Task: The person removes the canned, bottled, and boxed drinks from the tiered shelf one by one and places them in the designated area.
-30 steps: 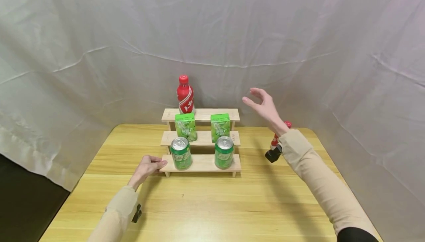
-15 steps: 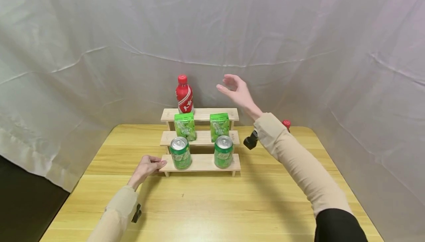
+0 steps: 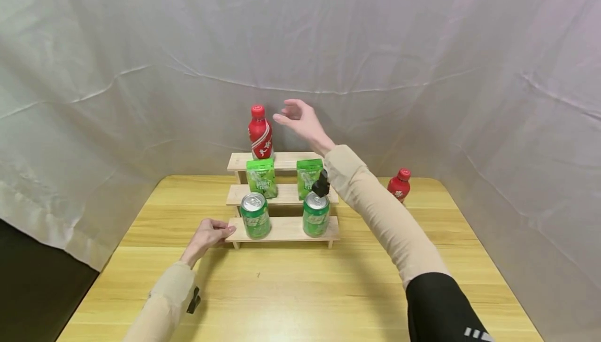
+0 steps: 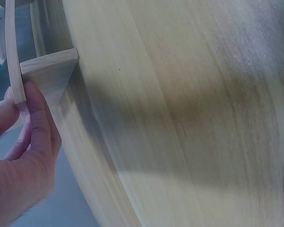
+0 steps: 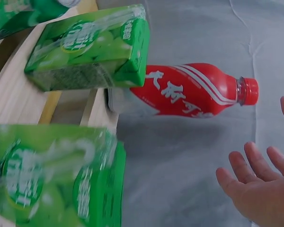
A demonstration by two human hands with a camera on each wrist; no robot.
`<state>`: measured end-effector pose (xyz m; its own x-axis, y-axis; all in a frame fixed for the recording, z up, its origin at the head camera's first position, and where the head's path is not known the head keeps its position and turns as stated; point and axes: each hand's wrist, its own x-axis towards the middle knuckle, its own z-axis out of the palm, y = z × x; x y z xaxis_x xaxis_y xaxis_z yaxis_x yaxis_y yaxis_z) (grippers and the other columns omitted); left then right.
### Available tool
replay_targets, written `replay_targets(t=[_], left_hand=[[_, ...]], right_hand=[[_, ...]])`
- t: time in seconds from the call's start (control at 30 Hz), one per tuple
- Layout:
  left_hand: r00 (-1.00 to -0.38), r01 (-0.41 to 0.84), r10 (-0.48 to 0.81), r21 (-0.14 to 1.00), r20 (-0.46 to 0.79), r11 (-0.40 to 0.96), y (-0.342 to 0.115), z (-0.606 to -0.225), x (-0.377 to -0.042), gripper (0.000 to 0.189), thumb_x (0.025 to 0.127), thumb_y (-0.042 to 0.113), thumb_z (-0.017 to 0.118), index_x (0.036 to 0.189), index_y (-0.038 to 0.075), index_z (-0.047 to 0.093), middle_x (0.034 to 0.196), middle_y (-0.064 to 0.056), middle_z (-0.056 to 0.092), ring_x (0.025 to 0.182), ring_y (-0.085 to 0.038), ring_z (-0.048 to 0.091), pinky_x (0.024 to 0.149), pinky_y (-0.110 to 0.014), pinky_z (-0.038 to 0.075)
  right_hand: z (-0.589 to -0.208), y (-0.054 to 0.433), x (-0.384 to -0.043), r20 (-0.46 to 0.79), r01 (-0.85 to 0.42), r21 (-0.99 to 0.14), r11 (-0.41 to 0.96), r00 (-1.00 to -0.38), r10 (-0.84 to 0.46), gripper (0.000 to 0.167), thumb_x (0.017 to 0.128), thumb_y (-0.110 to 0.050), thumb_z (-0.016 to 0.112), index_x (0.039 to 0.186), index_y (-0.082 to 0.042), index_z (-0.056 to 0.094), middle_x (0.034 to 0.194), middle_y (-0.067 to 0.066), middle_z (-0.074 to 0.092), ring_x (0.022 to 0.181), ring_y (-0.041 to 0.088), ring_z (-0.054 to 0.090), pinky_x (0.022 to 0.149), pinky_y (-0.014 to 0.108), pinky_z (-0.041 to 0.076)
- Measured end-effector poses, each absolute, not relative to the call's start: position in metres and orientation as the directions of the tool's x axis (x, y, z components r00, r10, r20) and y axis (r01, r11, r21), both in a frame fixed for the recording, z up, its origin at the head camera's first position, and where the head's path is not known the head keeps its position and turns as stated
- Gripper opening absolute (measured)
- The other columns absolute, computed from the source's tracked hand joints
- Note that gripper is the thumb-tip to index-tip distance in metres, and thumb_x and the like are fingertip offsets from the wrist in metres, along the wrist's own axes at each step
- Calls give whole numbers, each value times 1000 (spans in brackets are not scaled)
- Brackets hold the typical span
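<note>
A three-step wooden shelf stands on the table, and my left hand pinches the left end of its lowest board between thumb and fingers; the left wrist view shows that board's end in the grip. Just right of the red bottle on the top step, my right hand hovers with relaxed, slightly bent fingers, holding nothing. In the right wrist view the bottle and the hand are apart. Two green juice boxes stand on the middle step.
Two green cans stand on the lowest step. Another red bottle stands at the table's right, partly behind the right sleeve. A grey curtain hangs close behind the shelf. Bare wood lies in front.
My right hand has moved left, from above the table's right side to beside the red bottle on the top step. The left hand keeps its hold on the shelf.
</note>
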<state>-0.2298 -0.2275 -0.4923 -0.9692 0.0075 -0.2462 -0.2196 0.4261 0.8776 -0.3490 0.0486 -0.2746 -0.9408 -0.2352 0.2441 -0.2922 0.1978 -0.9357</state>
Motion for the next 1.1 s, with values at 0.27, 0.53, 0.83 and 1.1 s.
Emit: replay_targets(t=[0.27,0.53,0.83,1.1], left_hand=[[-966,-235,4,885,-259,403,-224,-493,-229,42,95,12,69,120,-20,57,104,-27,71,78,-9,66,79,-31,64],[-965,-236,10,889,-261,393,-224,-493,-228,42,95,11,68,120,-21,56,106,-29,69,82,-12,66,81,-33,64],[-967,-233,6,890,-256,393,-224,-493,-225,41,95,11,67,119,-21,56,102,-26,70,80,-11,65,78,-30,63],[-966,-238,4,892,-260,385,-224,-491,-227,41,96,12,68,119,-20,57,102,-25,70,80,-12,66,79,-31,64]], right_hand=[[-276,29,-356,207,-270,-939,212,-938,-276,60,95,-18,69,146,1,44,142,22,58,136,31,52,118,45,43],[-277,8,-364,149,-223,-938,264,-950,-273,58,96,-24,68,146,-5,45,145,18,56,136,27,52,115,41,47],[-284,-13,-368,150,-232,-918,323,-954,-260,53,99,-26,64,143,-1,49,139,18,60,128,29,57,109,38,51],[-284,-15,-367,181,-255,-893,372,-958,-222,40,99,-26,65,128,1,62,125,18,69,110,27,64,97,35,55]])
